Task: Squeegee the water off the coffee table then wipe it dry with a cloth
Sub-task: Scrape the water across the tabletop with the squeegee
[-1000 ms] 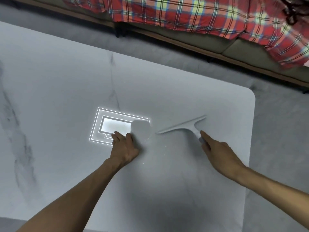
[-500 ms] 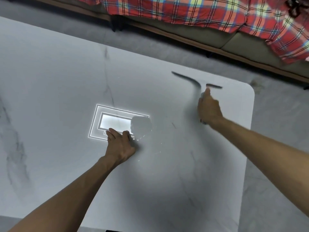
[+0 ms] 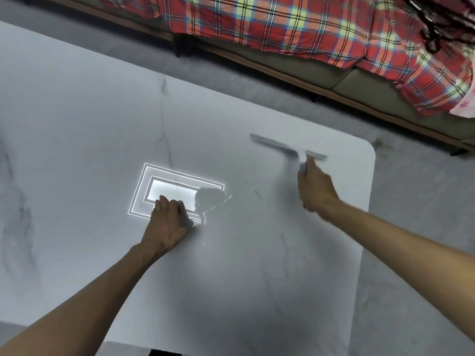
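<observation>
1. Squeegee (image 3: 288, 147) is sitting at two o'clock on the table (image 3: 77, 124), blurred, right hand (image 3: 314, 191) gripping its handle.
2. Left hand (image 3: 167, 224) is resting loosely near centre, holding nothing.
3. Squeegeeing is seemingly underway; cloth wiping is still waiting.

The squeegee (image 3: 282, 148) (grey, T-shaped, blurred) sits blade crosswise near the far right corner of the white marbled worktop (image 3: 257, 278), its handle gripped by the right hand (image 3: 314, 188).

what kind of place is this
Likely a home living room: a low coffee table, with a sofa behind it draped in a plaid blanket, and grey floor around.
</observation>
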Demonstrator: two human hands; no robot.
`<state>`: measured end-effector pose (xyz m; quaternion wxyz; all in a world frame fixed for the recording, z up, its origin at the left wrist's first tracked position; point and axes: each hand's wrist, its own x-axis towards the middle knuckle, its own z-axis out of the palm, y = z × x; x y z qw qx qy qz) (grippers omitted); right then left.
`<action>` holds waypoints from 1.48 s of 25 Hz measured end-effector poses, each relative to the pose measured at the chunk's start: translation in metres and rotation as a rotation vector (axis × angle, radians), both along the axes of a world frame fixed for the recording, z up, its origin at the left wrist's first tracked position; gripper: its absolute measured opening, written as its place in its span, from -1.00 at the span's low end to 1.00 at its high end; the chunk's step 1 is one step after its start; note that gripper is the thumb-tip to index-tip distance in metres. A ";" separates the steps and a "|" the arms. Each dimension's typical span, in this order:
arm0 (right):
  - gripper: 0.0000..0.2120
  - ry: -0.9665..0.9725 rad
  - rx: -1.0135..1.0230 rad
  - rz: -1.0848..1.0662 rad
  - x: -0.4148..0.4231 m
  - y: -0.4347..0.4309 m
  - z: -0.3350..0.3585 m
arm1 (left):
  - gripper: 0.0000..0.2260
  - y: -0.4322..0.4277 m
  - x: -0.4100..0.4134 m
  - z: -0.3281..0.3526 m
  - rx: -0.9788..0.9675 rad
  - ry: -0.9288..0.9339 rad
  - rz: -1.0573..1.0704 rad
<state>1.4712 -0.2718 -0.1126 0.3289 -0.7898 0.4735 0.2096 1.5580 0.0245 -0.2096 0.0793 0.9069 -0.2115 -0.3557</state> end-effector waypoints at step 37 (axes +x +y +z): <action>-0.62 -0.213 0.045 -0.259 0.107 0.035 -0.049 | -0.57 0.113 -0.104 -0.021 0.040 0.116 0.158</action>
